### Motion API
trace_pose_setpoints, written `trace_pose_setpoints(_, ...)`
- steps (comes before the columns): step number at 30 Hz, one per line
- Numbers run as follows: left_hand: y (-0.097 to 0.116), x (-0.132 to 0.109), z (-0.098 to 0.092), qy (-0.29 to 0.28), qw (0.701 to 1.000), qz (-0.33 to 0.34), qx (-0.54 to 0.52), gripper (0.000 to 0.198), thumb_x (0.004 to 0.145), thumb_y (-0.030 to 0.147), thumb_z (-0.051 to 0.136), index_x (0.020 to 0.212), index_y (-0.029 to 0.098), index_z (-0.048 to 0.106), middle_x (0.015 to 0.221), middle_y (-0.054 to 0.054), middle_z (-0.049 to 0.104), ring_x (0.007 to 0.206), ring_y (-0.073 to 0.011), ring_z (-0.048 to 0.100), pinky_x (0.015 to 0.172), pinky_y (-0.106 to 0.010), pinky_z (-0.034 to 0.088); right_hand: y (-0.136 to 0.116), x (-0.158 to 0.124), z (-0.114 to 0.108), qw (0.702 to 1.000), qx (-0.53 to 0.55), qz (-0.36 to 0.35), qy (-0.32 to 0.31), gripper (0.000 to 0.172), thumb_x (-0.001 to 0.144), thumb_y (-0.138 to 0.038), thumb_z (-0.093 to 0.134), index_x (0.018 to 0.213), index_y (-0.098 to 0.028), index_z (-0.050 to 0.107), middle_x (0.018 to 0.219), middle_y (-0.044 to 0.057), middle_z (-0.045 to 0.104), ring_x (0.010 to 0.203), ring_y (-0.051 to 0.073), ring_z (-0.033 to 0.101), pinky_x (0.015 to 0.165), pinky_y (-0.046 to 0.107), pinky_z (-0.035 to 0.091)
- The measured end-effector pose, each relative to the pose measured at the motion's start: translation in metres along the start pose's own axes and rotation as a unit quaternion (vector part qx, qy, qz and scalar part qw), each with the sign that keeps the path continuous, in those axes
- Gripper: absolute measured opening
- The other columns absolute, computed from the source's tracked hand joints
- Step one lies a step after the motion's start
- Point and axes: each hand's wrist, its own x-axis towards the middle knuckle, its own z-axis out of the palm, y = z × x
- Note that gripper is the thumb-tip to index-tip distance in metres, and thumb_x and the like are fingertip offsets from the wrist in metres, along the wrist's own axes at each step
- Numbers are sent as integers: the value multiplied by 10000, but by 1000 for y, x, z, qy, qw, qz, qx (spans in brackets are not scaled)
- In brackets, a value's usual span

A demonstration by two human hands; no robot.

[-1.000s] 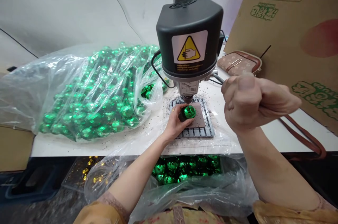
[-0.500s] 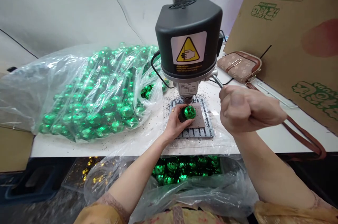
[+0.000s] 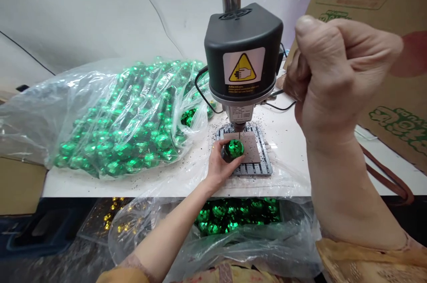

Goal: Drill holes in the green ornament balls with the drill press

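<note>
My left hand (image 3: 217,168) closes its thumb and fingers round a shiny green faceted ball (image 3: 235,148). The ball rests on a brownish square pad (image 3: 252,151) over the slotted metal base (image 3: 266,165) of a small drill press (image 3: 245,34). Just above the ball, the thin drill bit (image 3: 239,135) points down. My right hand (image 3: 336,69) is a raised fist to the right of the black motor housing, wrapped round the press's lever, which is largely hidden behind the hand.
A clear plastic bag (image 3: 133,114) of green balls lies on the white table (image 3: 133,187) at left. Another open bag (image 3: 260,240) with green balls sits below the front edge. Dark shavings surround the base. A cardboard box (image 3: 387,109) and a brown strap (image 3: 390,180) are at right.
My right fist has risen with the lever. The drill bit has come up, showing above the ball. My left hand has shifted and tilted the ball slightly left and down.
</note>
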Motion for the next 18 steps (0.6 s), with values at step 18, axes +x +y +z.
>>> trace_pose_setpoints(18,-8,-157,-67,-465,791,-185,351,541,926,165,514,1459,258,509,1515,-174,479,1326,-345,555,1086,-461,459,9,4,-1,1000,7,-24,-2,471,860,-308,645,472,-197,401,402,-47,325,364,65,287,384,301,187)
